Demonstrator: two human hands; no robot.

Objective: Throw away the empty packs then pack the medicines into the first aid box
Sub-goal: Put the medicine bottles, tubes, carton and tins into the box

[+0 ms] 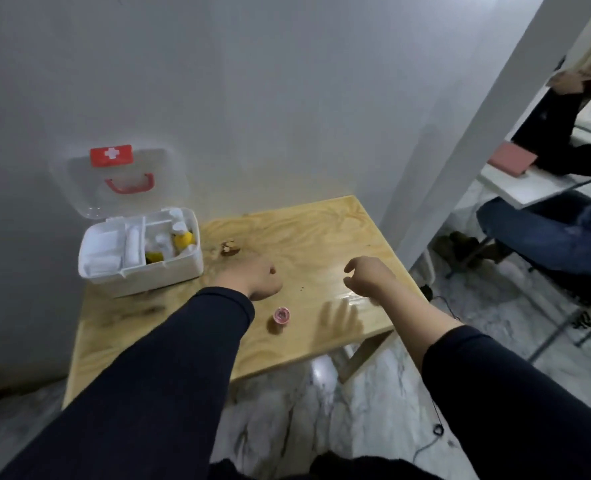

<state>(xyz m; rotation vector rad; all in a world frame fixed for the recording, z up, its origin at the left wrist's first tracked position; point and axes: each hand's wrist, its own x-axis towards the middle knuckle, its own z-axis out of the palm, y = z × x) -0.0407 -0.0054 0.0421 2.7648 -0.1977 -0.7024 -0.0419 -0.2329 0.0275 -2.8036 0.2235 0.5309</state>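
Neither of my hands holds anything that I can see: my left hand (259, 277) is curled loosely with its fingers turned away from the camera, so I cannot tell whether it is closed, and my right hand (368, 277) hangs open, fingers bent, above the wooden table (321, 233). The first aid box (141, 251) stands at the table's far left corner, lid up against the wall, its compartments already filled with white rolls and yellow-capped bottles. One small pink-topped roll (282, 315) lies alone on the table, near me, just below and between my hands. A brownish crumpled scrap (230, 247) sits beside the box. I judge the packing nearly done. Next I should reach down for the roll, pinch it by its rim, and carry it left into a free compartment, then decide whether the scrap is rubbish.
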